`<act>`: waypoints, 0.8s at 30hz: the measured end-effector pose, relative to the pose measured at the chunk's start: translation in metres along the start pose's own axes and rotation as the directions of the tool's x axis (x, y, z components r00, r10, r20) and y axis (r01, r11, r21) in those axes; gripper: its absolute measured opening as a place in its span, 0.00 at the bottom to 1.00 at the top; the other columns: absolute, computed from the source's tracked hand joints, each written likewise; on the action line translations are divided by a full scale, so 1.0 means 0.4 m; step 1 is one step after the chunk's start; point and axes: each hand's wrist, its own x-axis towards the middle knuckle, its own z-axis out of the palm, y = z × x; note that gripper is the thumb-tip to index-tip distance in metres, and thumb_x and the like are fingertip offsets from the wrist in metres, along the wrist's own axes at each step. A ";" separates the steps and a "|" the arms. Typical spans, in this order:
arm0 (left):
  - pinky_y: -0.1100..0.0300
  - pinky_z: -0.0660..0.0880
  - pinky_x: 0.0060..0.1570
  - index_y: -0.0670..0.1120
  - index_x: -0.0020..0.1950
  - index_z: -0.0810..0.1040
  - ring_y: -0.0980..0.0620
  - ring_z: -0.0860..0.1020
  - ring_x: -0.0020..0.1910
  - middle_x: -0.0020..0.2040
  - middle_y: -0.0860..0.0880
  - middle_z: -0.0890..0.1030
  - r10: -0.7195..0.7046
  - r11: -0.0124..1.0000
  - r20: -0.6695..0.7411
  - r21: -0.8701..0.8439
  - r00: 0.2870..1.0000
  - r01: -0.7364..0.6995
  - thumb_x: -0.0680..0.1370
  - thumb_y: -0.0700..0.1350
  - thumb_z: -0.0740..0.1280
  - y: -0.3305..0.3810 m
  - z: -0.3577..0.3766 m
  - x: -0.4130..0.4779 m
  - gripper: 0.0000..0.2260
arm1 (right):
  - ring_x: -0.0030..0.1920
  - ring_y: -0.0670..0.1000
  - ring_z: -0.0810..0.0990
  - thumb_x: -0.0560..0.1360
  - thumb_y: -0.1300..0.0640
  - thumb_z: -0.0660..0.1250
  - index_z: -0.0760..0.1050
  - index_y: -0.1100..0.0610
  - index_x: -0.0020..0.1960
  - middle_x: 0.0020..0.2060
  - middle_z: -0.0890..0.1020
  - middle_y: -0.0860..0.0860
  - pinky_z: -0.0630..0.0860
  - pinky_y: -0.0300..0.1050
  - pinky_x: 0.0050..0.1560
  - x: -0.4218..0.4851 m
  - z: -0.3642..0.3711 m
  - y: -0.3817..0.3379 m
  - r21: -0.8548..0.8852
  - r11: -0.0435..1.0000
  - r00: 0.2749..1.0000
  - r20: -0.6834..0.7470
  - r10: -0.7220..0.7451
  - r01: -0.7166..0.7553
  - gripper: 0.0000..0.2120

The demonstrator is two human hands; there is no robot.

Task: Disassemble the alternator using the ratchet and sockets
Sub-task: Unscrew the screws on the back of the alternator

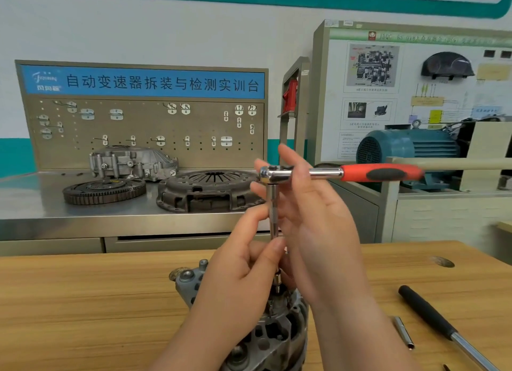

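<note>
The extension bar (pixel 273 212) stood vertical on the alternator (pixel 266 340), bottom centre; the ratchet (pixel 360 173) lay level, handle pointing right. The left hand (pixel 235 282) pinched the bar; the right hand (pixel 318 218) curled its fingers (pixel 259 166) round the ratchet's head.

Left hand (pixel 241 262), right hand (pixel 313 215) bare; forearms (pixel 360 332) bare.
</note>
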 end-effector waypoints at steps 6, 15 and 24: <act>0.65 0.65 0.28 0.68 0.55 0.72 0.57 0.69 0.24 0.25 0.54 0.78 -0.028 1.000 0.001 -0.013 1.000 0.028 0.76 0.50 0.62 0.009 0.002 0.004 0.13 | 0.64 0.42 0.77 0.73 0.47 0.68 0.80 0.36 0.57 0.57 0.82 0.37 0.71 0.44 0.68 -0.002 0.006 0.002 -0.114 0.983 0.990 0.025 -0.142 0.144 0.13; 0.60 0.66 0.32 0.69 0.58 0.71 0.48 0.68 0.25 0.27 0.42 0.74 -0.020 1.000 -0.004 0.007 1.000 0.020 0.75 0.54 0.64 0.001 0.000 -0.001 0.13 | 0.56 0.44 0.82 0.74 0.39 0.64 0.79 0.45 0.59 0.53 0.85 0.43 0.77 0.44 0.58 -0.002 0.005 0.004 -0.055 0.997 0.999 -0.005 -0.051 0.050 0.17; 0.70 0.70 0.34 0.71 0.60 0.68 0.60 0.78 0.31 0.32 0.55 0.82 0.007 0.998 0.059 0.060 0.998 -0.011 0.78 0.55 0.60 0.008 -0.001 -0.004 0.13 | 0.55 0.51 0.83 0.75 0.41 0.63 0.82 0.45 0.54 0.52 0.85 0.45 0.75 0.52 0.62 0.001 0.000 0.008 -0.029 0.999 0.999 -0.045 -0.020 0.019 0.14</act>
